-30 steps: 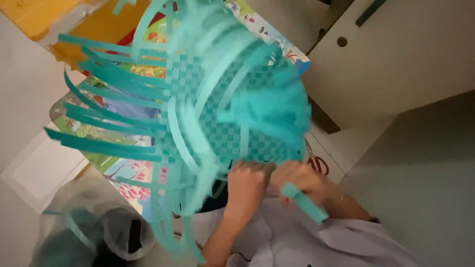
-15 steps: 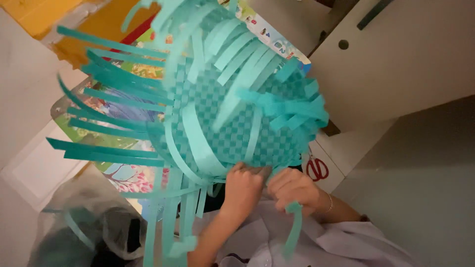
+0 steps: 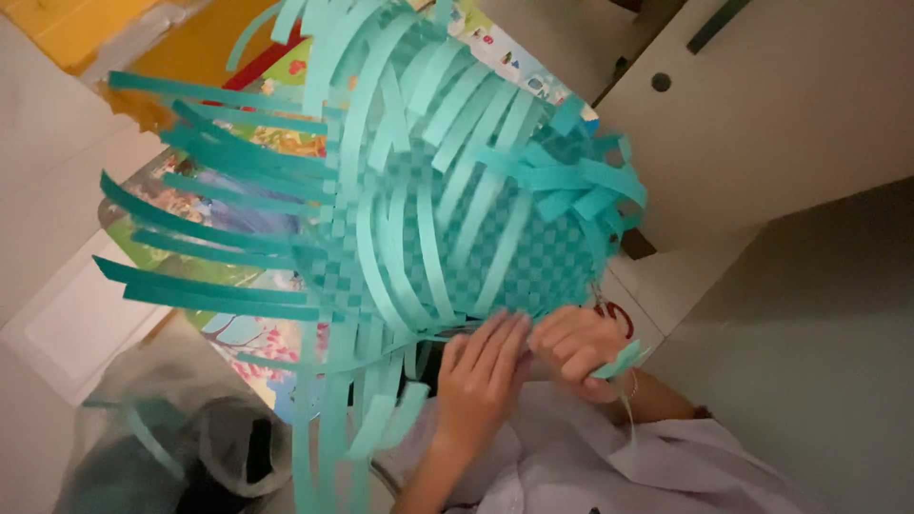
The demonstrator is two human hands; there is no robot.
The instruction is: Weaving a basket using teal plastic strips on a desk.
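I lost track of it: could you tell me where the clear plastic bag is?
In the head view the plastic bag sits at the lower left, below the woven basket's loose strips.

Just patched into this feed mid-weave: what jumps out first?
A big half-woven teal basket of flat strips fills the middle, its checkered weave turned to the camera and loose strip ends fanning out left and down. At its lower edge, the left hand lies flat against the weave while the right hand pinches a teal strip. Beneath lies a colourful picture mat, with a clear plastic bag lower left.
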